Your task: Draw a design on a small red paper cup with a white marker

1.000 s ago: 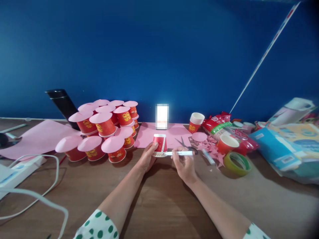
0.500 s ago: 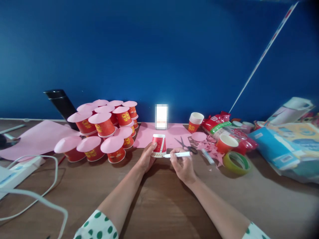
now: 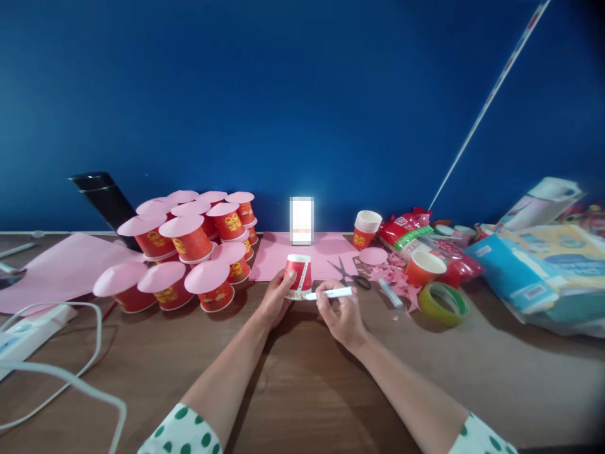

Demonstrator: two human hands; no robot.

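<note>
A red and white paper cup (image 3: 299,274) is gripped in my left hand (image 3: 276,299), thumb across its side. Along its lower white band runs a zigzag line. My right hand (image 3: 341,313) is closed round a white marker (image 3: 334,292), whose tip meets the cup near the right end of that band; contact is hard to make out. Just behind my right hand lie black scissors (image 3: 350,275). Pink paper sheets (image 3: 271,255) lie flat behind the cup.
Red cups topped with pink paper cones (image 3: 189,239) are stacked at left. Stacked cups (image 3: 365,228), pink scraps (image 3: 397,277), a glue stick (image 3: 390,294), a tape roll (image 3: 444,304) and a blue package (image 3: 513,268) lie at right. A white cable (image 3: 97,340) and power strip (image 3: 35,331) occupy the left front.
The view has shifted slightly, so most things sit a little further left. Both hands keep hold of the cup and marker; the marker stays by the cup's lower band.
</note>
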